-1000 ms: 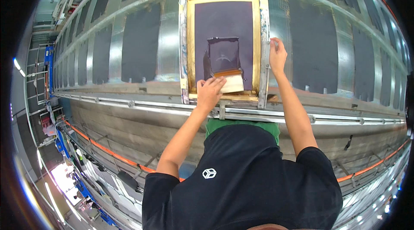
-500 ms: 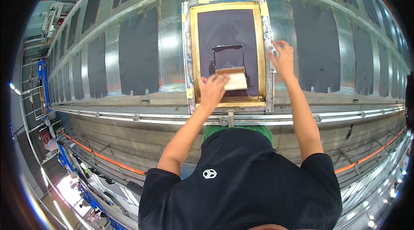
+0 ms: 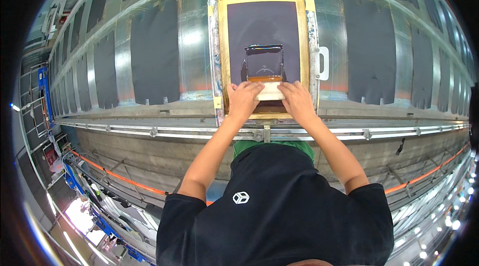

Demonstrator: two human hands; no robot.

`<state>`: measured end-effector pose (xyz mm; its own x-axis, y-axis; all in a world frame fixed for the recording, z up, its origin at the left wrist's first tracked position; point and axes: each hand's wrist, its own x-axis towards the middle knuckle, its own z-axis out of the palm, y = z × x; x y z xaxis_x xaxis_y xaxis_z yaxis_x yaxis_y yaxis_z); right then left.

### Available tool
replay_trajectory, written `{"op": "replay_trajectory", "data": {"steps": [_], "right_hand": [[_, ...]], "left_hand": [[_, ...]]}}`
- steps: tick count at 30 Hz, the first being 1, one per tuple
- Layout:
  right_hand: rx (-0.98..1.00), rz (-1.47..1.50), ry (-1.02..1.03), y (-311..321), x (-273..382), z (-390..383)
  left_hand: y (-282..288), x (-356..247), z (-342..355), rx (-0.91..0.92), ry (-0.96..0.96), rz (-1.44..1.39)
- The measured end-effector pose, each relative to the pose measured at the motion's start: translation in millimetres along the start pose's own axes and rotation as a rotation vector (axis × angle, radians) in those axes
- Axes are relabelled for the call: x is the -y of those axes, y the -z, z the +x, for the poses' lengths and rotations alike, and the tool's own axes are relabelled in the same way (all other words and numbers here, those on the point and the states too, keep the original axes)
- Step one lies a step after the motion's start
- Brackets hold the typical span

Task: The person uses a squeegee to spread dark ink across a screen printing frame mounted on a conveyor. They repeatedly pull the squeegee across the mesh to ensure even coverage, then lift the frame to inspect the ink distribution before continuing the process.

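Observation:
My left hand (image 3: 244, 95) and my right hand (image 3: 294, 96) grip opposite ends of a wooden squeegee (image 3: 270, 94) with an amber blade. It lies across the lower part of a printing screen (image 3: 264, 19), whose yellow-edged metal frame (image 3: 214, 41) rests on the long table. Dark glossy ink (image 3: 264, 48) outlines a squarish patch on the screen just above the squeegee, with a faint pale mark inside it. The squeegee's ends are partly hidden by my fingers.
Dark grey cloth panels (image 3: 154, 51) lie in rows along the long table (image 3: 192, 41). A white printed shape (image 3: 323, 63) shows right of the frame. A metal rail (image 3: 339, 132) runs along the near edge, and orange piping (image 3: 119, 176) lies lower down.
My right hand has left the frame's right side and moved down and left onto the squeegee beside my left hand. A white printed shape has come into view beside the frame.

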<state>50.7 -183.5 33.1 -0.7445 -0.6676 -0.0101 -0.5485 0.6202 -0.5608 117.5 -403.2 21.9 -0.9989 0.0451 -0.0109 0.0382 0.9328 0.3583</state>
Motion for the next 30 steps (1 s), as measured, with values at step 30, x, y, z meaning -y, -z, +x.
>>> {"op": "replay_trajectory", "data": {"steps": [30], "right_hand": [[-0.411,0.391,-0.597,12,-163,71]], "left_hand": [[-3,-7,-36,0.088,-0.065,-0.014]]}}
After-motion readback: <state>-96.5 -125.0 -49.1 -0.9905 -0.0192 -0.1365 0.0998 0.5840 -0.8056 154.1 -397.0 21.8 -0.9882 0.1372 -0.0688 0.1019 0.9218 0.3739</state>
